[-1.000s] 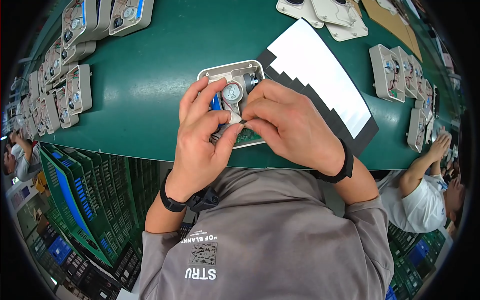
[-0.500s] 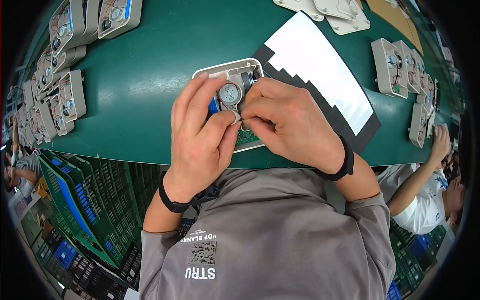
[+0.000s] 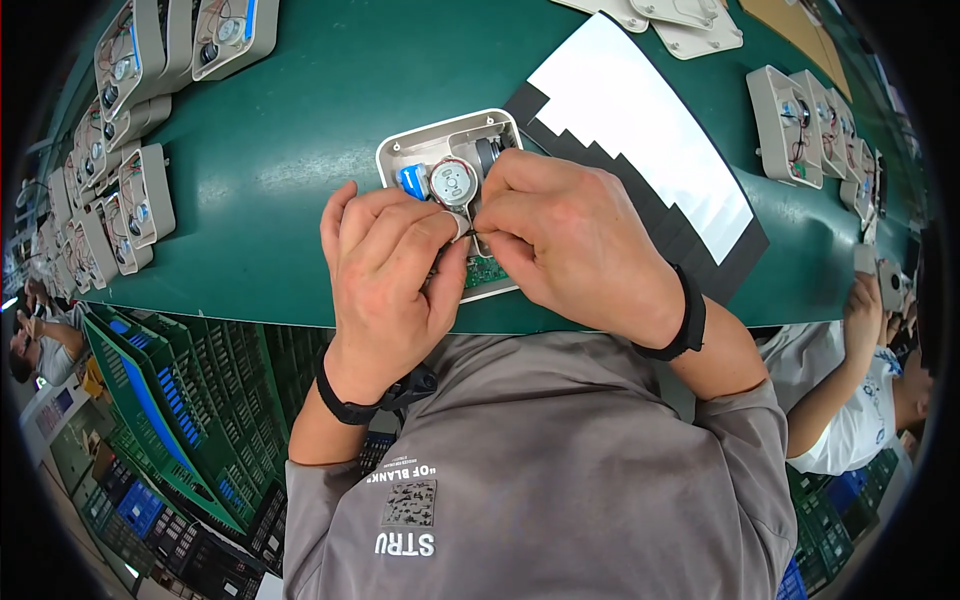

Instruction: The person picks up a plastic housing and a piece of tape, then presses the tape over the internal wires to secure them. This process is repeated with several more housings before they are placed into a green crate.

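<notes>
A shallow off-white plastic housing (image 3: 386, 150) lies open on the table in front of me. Inside it sit a round silver motor-like part (image 3: 453, 184), a blue part (image 3: 413, 181), a black cylinder (image 3: 488, 153) and a green circuit board (image 3: 484, 270). My left hand (image 3: 393, 262) reaches over the left wall, thumb and index finger pinched, with a small white patch at the index fingertip. From the right, my right hand (image 3: 570, 230) pinches at the same spot, just below the silver part. What lies between the fingertips is tiny and mostly covered; thin wires run close by.
Similar filled housings (image 3: 145, 195) crowd the table's left side, and more (image 3: 785, 125) stand at the right. A white sheet with a black stepped edge (image 3: 640, 130) lies beside my housing. Off-white covers (image 3: 700, 35) rest at the back. Green crates (image 3: 190, 400) stand below left. Another person's arm (image 3: 850, 350) is at far right.
Both hands stay pinched below the silver part. My left fingers have drawn down and curled, uncovering the blue part and the housing's upper left corner. At right, the other person's hand has shifted.
</notes>
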Tool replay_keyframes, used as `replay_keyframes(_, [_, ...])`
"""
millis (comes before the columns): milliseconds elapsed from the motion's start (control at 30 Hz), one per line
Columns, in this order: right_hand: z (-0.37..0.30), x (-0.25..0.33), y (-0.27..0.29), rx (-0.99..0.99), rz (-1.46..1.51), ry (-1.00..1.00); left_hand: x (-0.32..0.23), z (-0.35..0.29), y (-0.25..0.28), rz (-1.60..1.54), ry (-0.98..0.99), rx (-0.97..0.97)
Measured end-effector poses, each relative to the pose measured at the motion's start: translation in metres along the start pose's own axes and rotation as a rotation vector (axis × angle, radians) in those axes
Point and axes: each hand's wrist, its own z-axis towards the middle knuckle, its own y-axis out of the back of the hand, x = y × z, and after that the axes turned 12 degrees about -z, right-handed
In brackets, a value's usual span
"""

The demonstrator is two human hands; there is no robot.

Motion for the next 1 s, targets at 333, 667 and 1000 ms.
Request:
replay_keyframes(333, [0.002,0.007,-0.005,0.066,-0.142,-0.045,-0.002,0.004,0.000,0.000,-0.019,0.038])
replay_keyframes(667, [-0.013,0.004,0.001,-0.324,0.180,-0.169,0.007,-0.007,-0.005,-0.200,0.029,-0.060])
replay_keyframes(1000, [-0.036,-0.009,0.003,-0.107,-0.008,-0.375,-0.005,-0.006,-0.026,-0.321,0.038,-0.243])
